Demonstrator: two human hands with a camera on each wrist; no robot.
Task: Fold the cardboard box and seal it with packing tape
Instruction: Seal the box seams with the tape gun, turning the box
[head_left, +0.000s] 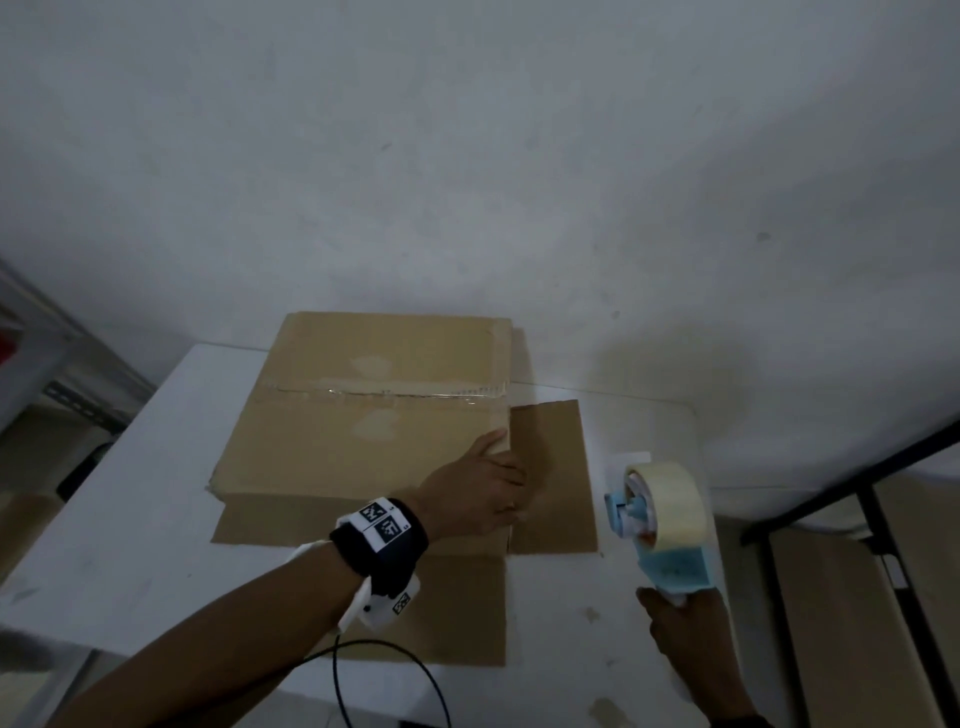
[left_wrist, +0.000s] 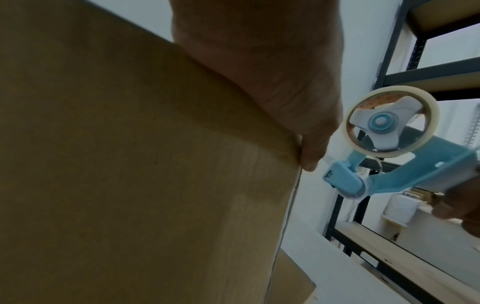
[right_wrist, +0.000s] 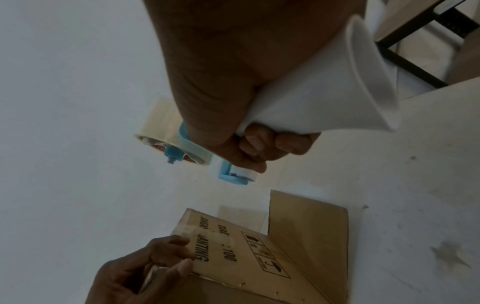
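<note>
A brown cardboard box (head_left: 363, 415) stands on the white table (head_left: 130, 519); clear tape runs along its top seam. Its lower flaps (head_left: 550, 478) lie spread flat on the table at the right and front. My left hand (head_left: 506, 478) holds the box's near right top edge, thumb on top and fingers down the printed side panel (right_wrist: 246, 257). To the right of the box, my right hand (head_left: 685, 629) grips the white handle of a blue tape dispenser (head_left: 660, 514), which carries a pale tape roll (left_wrist: 389, 144). The dispenser's front end rests near the table's right edge, apart from the box.
A dark metal shelf rack (head_left: 831, 493) stands just past the table's right edge, another rack (head_left: 52, 374) at the far left. A white wall is close behind the box. A black cable (head_left: 395, 675) hangs from my left wrist over the table's front edge.
</note>
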